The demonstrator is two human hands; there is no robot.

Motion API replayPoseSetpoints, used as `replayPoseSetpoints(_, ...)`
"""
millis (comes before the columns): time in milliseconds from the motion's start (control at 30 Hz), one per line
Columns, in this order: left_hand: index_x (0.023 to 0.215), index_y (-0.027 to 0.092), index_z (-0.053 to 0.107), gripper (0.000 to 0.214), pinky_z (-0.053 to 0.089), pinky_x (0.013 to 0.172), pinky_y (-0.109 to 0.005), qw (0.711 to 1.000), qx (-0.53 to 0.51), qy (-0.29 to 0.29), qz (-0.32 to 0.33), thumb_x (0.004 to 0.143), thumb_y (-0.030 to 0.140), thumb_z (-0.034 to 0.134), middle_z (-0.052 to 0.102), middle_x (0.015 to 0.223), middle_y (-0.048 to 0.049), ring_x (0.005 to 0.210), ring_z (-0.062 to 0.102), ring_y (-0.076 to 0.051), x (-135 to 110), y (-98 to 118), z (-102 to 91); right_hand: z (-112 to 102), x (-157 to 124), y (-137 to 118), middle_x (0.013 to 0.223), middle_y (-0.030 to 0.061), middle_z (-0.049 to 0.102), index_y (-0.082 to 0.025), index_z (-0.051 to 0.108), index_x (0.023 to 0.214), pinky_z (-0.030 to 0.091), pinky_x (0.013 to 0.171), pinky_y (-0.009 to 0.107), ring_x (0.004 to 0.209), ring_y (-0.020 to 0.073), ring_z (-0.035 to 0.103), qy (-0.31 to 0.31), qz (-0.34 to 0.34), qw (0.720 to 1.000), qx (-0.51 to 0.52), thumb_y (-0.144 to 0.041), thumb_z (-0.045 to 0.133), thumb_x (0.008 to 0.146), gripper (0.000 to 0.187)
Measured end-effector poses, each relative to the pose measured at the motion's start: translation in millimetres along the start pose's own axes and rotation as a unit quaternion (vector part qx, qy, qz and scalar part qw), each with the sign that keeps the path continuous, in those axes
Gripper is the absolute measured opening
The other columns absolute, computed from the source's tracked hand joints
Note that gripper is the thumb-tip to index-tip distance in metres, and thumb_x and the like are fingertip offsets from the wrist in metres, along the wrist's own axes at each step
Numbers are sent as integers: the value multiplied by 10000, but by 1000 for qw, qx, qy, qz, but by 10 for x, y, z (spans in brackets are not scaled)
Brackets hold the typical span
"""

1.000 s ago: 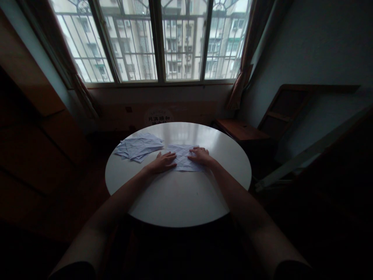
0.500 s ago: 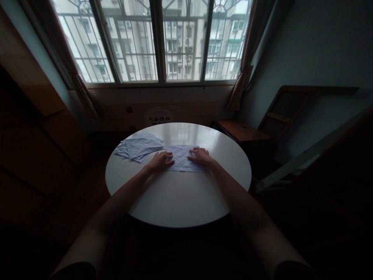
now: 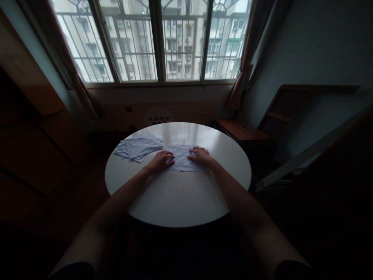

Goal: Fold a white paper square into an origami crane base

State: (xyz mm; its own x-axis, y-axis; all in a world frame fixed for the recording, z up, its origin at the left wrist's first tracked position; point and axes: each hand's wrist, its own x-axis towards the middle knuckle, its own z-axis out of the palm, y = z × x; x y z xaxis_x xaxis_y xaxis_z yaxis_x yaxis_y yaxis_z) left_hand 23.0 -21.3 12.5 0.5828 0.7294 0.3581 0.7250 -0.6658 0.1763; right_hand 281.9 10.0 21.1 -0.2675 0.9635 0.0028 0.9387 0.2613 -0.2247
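A creased sheet of paper [image 3: 182, 158] lies flat on the round white table [image 3: 177, 202], in front of me. On its left edge rests my left hand [image 3: 161, 161], fingers stretched out over the paper. My right hand [image 3: 201, 156] lies on the right side of the same sheet with its fingers spread. Neither hand grips anything. To the left of my left hand, several creased sheets make a loose paper pile [image 3: 140, 146], their corners pointing different ways.
Beyond the table stands a long cardboard box [image 3: 189, 112] with printed characters, below a barred window [image 3: 183, 42]. A low wooden cabinet [image 3: 241, 130] is at the back right. Wooden cupboards [image 3: 58, 136] line the left side.
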Motion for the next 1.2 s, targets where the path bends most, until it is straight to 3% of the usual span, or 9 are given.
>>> replayPoseSetpoints(267,1090,227,692,319,439,1022,-361,999,-20,-6,-25,886,416,535,654,1186,-81,1135,580,-234,12,-13,-10,38,30,27,1489,71,398,-316,503,1372,231,1089,539,1337,348,337,7,-2,1000,-6,-627,481,849,609)
replayPoseSetpoints(1033,1080,223,714,329,469,979,-346,1000,4,0,-21,897,410,515,671,1157,-80,1085,614,-234,8,-19,9,21,24,18,1489,67,401,-305,515,1361,239,1091,544,1337,355,343,4,-4,1000,3,-609,492,854,592)
replayPoseSetpoints(1200,1166,206,662,373,446,1011,-345,997,-9,31,-69,871,409,556,638,1213,-83,1131,584,-231,-19,-86,23,0,46,29,1451,80,433,-285,498,1364,272,1087,498,1288,299,419,66,56,996,30,-586,455,891,562)
